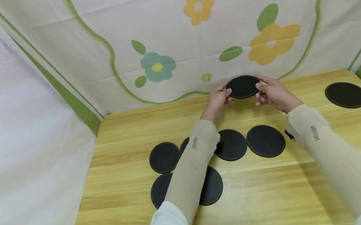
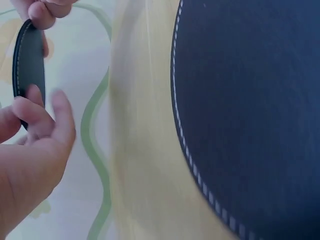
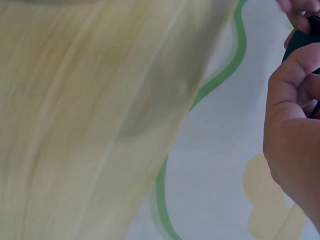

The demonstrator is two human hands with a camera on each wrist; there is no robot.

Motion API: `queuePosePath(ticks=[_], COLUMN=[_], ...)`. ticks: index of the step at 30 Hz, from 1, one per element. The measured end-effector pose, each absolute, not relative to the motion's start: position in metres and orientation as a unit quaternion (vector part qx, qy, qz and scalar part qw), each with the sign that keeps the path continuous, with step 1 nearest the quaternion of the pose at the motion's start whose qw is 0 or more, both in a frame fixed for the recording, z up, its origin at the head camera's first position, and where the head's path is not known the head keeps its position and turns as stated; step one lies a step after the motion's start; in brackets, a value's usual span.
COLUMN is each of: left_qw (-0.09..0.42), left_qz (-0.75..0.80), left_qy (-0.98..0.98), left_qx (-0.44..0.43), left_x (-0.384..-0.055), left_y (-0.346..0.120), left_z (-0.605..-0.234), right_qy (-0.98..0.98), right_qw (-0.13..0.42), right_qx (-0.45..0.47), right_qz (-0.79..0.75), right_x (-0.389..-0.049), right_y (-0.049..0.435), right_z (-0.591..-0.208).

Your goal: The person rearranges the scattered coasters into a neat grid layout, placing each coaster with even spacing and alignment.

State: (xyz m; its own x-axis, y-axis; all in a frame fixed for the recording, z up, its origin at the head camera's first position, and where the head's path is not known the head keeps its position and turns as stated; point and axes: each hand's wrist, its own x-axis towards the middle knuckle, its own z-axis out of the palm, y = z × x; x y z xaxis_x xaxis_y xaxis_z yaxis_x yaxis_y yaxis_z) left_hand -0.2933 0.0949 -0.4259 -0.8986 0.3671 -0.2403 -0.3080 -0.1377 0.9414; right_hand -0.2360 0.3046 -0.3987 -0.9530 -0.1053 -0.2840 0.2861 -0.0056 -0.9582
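A round black coaster (image 1: pixel 242 87) with a stitched edge is held up over the back edge of the table, gripped at both sides. My left hand (image 1: pixel 216 101) pinches its left rim, thumb on the upper face. On the opposite rim, my right hand (image 1: pixel 273 93) pinches it with the thumb on top and the other fingers below. In the left wrist view the coaster (image 2: pixel 31 65) appears nearly edge-on, tilted between both hands. The right wrist view catches only part of it beyond my right hand (image 3: pixel 295 110).
Several matching coasters lie on the wooden table (image 1: pixel 116 202): a row including one coaster (image 1: pixel 265 141) and a lower pair (image 1: pixel 212 186), partly hidden by my left forearm. Another coaster (image 1: pixel 347 95) lies far right. A flowered cloth (image 1: pixel 172 18) hangs behind the table.
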Motion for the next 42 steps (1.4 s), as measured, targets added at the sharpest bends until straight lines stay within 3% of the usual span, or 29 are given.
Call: queuePosePath(ticks=[25,42], left_qw=[0.193,0.184], left_qz=[0.669,0.634], left_qy=[0.698,0.727], left_qx=[0.167,0.188], left_x=[-0.287,-0.259], left_y=[0.06,0.038], left_z=[-0.408,-0.398], right_qy=[0.709,0.711], right_qw=[0.098,0.091], right_qx=[0.02,-0.006], right_qz=[-0.698,-0.697], right_x=[-0.223,-0.198], right_y=[0.283,0.264], right_z=[-0.39,-0.389])
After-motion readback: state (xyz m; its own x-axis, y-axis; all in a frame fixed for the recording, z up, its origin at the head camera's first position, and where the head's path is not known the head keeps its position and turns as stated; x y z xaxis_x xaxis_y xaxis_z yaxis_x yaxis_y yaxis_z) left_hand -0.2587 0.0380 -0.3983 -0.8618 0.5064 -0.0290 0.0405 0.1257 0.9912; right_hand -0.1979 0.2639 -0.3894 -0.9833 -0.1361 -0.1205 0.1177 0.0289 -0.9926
